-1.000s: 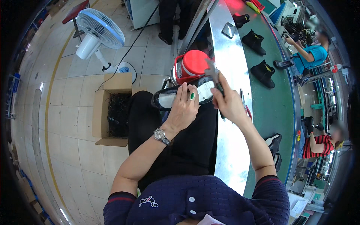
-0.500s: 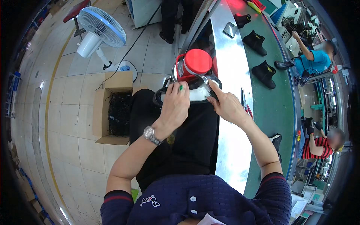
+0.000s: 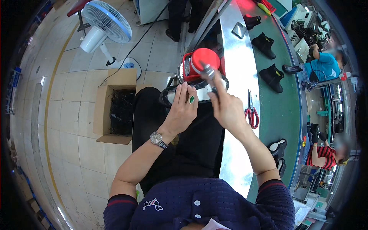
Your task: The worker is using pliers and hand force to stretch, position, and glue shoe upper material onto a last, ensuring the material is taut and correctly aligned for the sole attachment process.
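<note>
A black boot (image 3: 163, 98) lies across my lap, its white sole (image 3: 203, 95) facing up. My left hand (image 3: 183, 105) holds it near its left end, fingers lying together over the sole and the thumb hidden. My right hand (image 3: 227, 107) is closed round the handle of a hammer (image 3: 209, 73), whose metal head is smeared by motion above the sole. Just beyond the boot stands a red-lidded round container (image 3: 204, 58) in a red holder.
Red-handled scissors (image 3: 251, 115) and a flat square object (image 3: 239, 30) lie on the metal ledge (image 3: 239, 153). Black boots (image 3: 271, 78) stand on the green conveyor belt (image 3: 281, 111). A cardboard box (image 3: 102, 111) and a fan (image 3: 105, 27) are on the left. Co-workers (image 3: 324, 63) sit across.
My right hand has lifted the hammer off the sole. My left hand has shifted slightly, its fingers straighter. The scissors on the ledge now show fully beside my right forearm.
</note>
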`<state>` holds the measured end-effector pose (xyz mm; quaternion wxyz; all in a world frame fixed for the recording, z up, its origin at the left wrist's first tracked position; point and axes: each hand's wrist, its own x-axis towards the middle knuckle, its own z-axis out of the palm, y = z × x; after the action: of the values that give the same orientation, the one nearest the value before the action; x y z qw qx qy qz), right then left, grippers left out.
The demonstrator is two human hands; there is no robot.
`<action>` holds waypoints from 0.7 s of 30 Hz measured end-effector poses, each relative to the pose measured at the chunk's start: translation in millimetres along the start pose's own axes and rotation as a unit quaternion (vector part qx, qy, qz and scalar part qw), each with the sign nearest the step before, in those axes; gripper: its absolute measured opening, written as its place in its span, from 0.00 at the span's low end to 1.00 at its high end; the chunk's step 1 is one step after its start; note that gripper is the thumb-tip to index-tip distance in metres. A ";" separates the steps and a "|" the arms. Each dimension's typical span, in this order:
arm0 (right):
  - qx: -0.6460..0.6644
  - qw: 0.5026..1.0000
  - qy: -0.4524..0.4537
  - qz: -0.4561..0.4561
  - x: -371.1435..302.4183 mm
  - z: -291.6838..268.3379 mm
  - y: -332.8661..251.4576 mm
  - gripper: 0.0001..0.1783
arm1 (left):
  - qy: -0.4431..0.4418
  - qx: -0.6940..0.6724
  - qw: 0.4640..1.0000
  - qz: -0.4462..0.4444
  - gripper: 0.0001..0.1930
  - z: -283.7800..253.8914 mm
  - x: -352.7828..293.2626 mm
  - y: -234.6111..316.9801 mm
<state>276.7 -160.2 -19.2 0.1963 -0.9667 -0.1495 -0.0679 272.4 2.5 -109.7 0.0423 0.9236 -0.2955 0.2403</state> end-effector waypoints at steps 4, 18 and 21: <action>-0.103 0.980 -0.163 -0.050 8.5 -3.6 0.6 0.34 | 0.035 -0.031 0.999 0.011 0.22 3.4 -2.2 -5.2; 0.008 0.998 -0.060 0.014 4.0 16.2 -17.8 0.36 | -0.046 -0.048 0.994 -0.087 0.24 -32.6 -3.6 -26.9; -0.032 0.984 -0.171 -0.028 15.4 8.6 -22.8 0.35 | -0.036 -0.067 0.992 -0.097 0.26 -26.7 -12.5 -29.5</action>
<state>284.6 -132.7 -16.0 0.1349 -0.9652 -0.2059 0.0877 269.1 39.2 -90.1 0.1167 0.9510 -0.2218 0.1811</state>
